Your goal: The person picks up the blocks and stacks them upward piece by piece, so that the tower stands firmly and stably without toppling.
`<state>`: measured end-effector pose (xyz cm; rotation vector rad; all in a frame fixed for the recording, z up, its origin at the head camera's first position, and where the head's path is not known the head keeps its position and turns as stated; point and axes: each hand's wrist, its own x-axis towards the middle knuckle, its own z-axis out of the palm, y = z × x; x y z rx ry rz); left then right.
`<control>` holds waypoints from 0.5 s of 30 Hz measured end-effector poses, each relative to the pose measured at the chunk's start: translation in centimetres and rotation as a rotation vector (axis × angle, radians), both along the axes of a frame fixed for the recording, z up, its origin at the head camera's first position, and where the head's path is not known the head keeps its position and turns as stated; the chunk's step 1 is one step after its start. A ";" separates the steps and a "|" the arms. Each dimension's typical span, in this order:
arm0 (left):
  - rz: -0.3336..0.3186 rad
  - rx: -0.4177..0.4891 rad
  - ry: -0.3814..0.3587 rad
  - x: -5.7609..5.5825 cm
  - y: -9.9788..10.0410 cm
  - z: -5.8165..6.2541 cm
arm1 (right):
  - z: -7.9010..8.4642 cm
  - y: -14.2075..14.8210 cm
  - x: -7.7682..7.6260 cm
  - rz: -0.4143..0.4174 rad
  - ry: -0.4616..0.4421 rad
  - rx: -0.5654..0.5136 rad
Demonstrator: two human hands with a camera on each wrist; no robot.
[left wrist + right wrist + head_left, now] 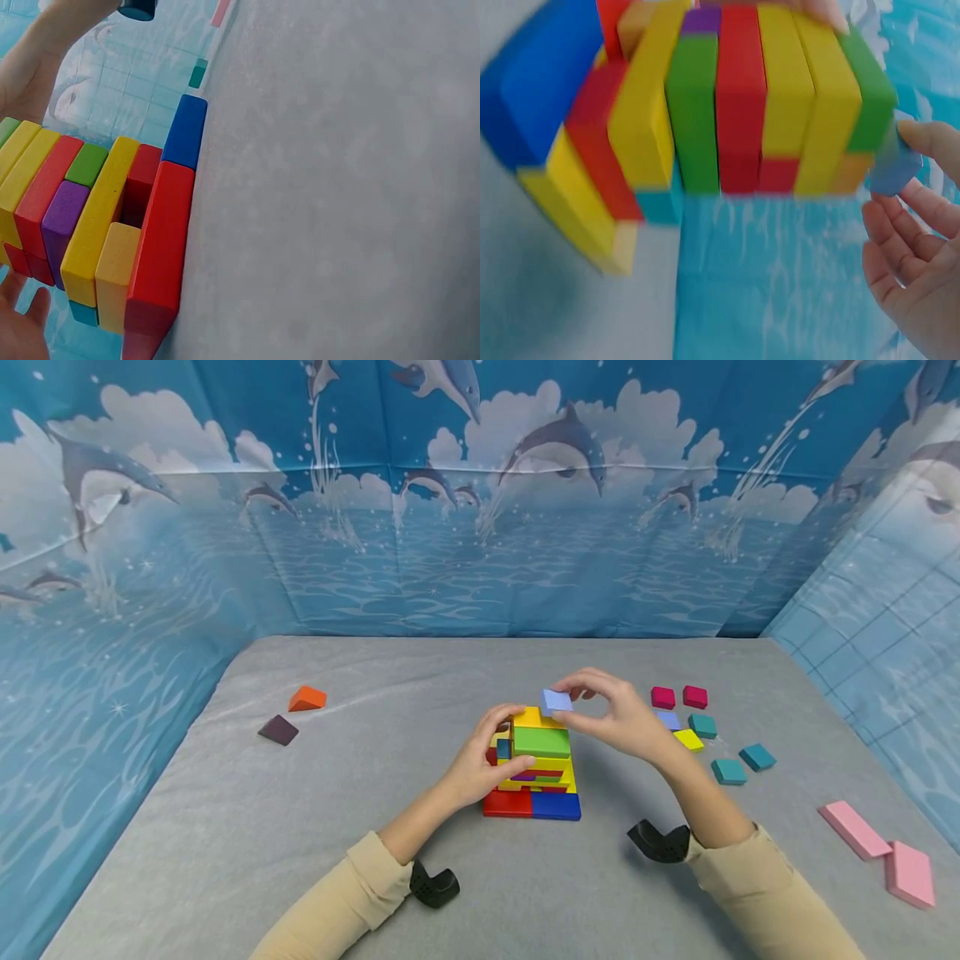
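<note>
A layered stack of coloured wooden blocks [542, 742] stands on the grey cloth, on a base of a red block [507, 804] and a blue block [557, 807]. At the stack's left side is my left hand [476, 764], its thumb lying across the front and its fingers reaching toward the upper back. My right hand [618, 714] pinches a light blue block [556, 702] between thumb and fingers at the top right. In the right wrist view, that light blue block [894, 163] is by the green block [870, 86]; whether they touch is unclear.
Right of the stack lie several small blocks: crimson [663, 697], teal [728, 772], yellow [688, 740] and light blue [667, 720]. Pink blocks [855, 829] lie near the right edge. An orange block [307, 698] and a dark block [278, 730] are at left. A dolphin-print curtain [480, 560] hangs behind.
</note>
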<state>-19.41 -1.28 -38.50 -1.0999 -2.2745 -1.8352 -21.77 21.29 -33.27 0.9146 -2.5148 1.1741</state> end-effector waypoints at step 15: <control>-0.015 0.011 0.007 -1.6 0.1 -3.0 | -0.9 -2.9 0.3 0.032 -0.035 -0.012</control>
